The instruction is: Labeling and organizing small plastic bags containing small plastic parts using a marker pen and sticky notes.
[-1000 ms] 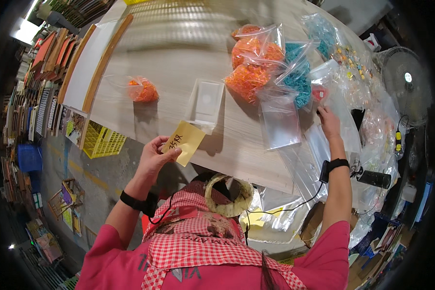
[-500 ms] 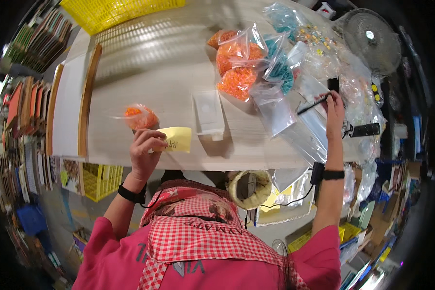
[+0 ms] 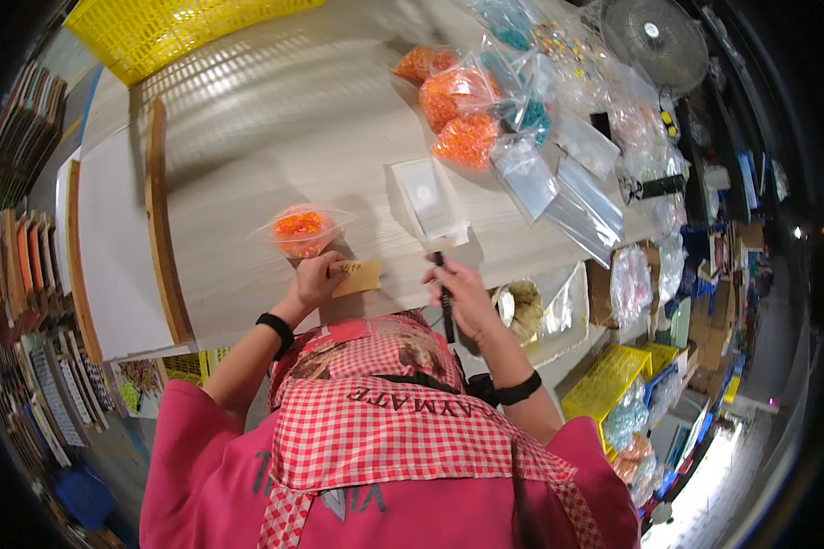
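Observation:
My left hand [image 3: 317, 282] is closed on a yellow paper slip [image 3: 359, 278] with handwriting on it, near the table's front edge. Just beyond that hand lies a clear bag of small orange pieces [image 3: 300, 229]; whether the fingers touch it I cannot tell. My right hand [image 3: 465, 295] grips a black pen [image 3: 445, 306], held upright to the right of the slip and apart from it. Beyond the pen, a shallow white box [image 3: 425, 196] rests on the table [image 3: 247, 165].
Bags of orange pieces [image 3: 467, 139] and teal pieces [image 3: 529, 117] are piled at the back right, beside flat clear bags [image 3: 579, 209]. A fan [image 3: 652, 37] stands behind them. A yellow basket [image 3: 183, 37] and a wood-edged white board [image 3: 124, 247] are at the left.
My right hand has come from the far right, bringing the pen toward the front middle. My left hand has shifted slightly right with the slip. The view has shifted too.

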Demonstrator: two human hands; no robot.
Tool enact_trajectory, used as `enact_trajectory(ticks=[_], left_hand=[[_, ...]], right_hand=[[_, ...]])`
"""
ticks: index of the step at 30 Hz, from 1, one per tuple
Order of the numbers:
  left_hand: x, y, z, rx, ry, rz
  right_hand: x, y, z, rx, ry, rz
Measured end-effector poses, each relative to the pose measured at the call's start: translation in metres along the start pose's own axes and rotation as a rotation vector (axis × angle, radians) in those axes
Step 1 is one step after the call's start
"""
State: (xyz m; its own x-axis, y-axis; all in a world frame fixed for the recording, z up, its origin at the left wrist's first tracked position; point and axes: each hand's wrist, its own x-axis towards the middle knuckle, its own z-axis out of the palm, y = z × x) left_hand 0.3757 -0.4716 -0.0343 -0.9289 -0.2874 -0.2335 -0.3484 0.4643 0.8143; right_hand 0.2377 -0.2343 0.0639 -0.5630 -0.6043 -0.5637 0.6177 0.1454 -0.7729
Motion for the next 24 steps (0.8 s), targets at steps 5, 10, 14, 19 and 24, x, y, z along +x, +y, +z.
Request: enact_trajectory(ticks=[5, 10, 14, 19, 24], left_hand=[[0.024, -0.007, 0.021, -0.075, 0.043, 0.109], [0.015, 0.003, 0.019, 0.066, 0.106, 0.154], [-0.009, 0.01, 0.01, 0.244, 0.004, 0.182], [-0.004, 0.034, 0.002, 0.284, 0.016, 0.574], [-0.003, 0.078, -0.005, -0.371, -0.24, 0.123]], right_hand=[[-0.02, 0.021, 0.019, 0.009, -0.199, 0.208], [-0.003, 0.017, 0.014, 0.136, -0.127, 0.254], [0.018, 0.015, 0.008, 0.157, -0.076, 0.148], [0.037, 0.009, 0.02, 0.252, -0.059, 0.029], [0.045, 0.003, 0.041, 0.373, -0.046, -0.139]])
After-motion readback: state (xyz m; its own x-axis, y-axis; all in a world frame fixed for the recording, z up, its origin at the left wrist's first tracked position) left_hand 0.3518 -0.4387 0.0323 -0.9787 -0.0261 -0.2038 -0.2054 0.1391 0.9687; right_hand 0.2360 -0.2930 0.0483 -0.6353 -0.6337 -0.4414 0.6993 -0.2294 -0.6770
